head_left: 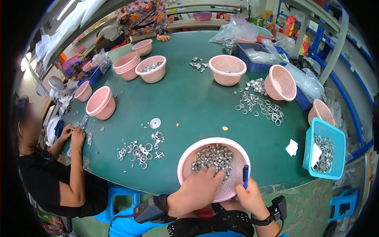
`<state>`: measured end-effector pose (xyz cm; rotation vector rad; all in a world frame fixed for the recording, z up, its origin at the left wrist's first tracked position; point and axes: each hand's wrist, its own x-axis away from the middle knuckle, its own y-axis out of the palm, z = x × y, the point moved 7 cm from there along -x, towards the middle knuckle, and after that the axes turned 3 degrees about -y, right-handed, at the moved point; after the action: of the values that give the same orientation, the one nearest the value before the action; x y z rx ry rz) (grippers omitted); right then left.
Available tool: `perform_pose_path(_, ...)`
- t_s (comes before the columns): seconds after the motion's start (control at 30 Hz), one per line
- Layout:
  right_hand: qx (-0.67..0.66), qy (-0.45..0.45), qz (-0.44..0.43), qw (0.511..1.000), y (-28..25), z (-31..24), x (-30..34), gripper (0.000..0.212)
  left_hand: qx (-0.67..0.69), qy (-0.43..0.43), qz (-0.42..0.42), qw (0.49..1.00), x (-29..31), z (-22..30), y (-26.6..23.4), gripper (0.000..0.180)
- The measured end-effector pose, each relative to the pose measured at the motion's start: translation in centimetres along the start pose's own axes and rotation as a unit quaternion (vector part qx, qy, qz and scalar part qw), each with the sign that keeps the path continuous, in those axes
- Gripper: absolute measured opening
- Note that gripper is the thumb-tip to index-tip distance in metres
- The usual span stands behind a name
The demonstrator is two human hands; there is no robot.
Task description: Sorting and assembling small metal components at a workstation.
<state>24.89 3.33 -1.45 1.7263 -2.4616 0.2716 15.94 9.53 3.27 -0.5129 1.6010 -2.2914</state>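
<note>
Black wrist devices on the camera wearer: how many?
2: one wrist device at the left hand, which is in the pink basket; another wrist device at the right hand, which holds a blue pen. Both wrists show, so none seems hidden.

A person in black (47,185) handles small metal bits (84,120) at the left edge of a green worktop (197,106), while another person (144,19) in a floral garment appears on the far side. Stacked pink baskets (128,73) stand toward the far left; a pale fan (56,83) stands beyond. At right, loose metal rings (272,115) lie scattered, a white paper scrap (291,147) rests near a turquoise basket (308,158), and a blue stool (343,203) stands below.
</note>
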Motion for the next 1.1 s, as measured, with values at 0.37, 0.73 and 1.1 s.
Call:
perform_pose_path(0.37,0.005,-0.007,-0.004,1.000,-0.2,0.6,0.0,0.026,-0.072,0.060,0.077,0.993,-1.7,-0.4,-0.4,0.037)
perform_pose_path(0.73,-0.030,0.020,-0.016,0.999,-0.2,0.5,-0.1,0.023,-0.114,0.102,-0.052,0.987,-0.5,0.6,0.8,0.021)
perform_pose_path(1.1,0.022,0.018,-0.009,1.000,-0.2,0.0,-0.1,0.023,-0.111,-0.042,0.129,0.985,-1.8,-1.5,-1.7,0.054)
